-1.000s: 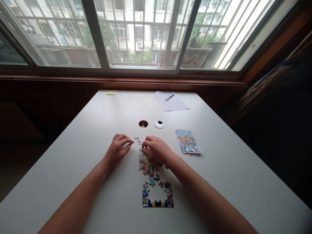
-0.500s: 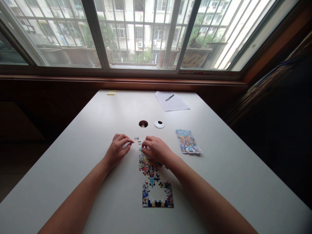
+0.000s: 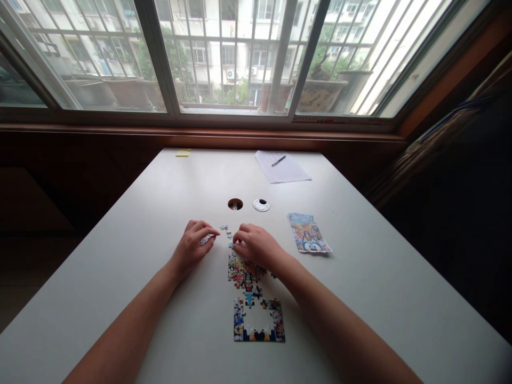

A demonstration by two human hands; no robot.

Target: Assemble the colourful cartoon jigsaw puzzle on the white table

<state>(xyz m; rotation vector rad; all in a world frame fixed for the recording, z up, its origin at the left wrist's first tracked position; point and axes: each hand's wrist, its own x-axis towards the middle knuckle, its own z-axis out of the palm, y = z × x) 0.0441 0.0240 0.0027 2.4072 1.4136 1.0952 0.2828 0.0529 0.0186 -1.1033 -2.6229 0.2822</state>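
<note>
My left hand [image 3: 195,242] rests on the table left of a jigsaw puzzle, thumb and fingers curled round some puzzle pieces [image 3: 207,239] that show between them. Over the top of the partly joined puzzle [image 3: 242,271] lies my right hand [image 3: 254,242], its fingers bent and closed at a small light-blue puzzle piece [image 3: 231,245]. That hand hides the puzzle's upper right part. Between the hands are loose pieces [image 3: 224,227]. Nearer me, a joined lower frame section [image 3: 260,336] surrounds a gap where the white table shows.
A picture sheet [image 3: 309,233] with the puzzle's design lies to the right. Behind the hands are a round hole [image 3: 235,204] in the table and its cover [image 3: 261,205]. Farther back lie papers [image 3: 288,170] with a pen [image 3: 279,160] and yellow sticky notes [image 3: 183,153], below the window.
</note>
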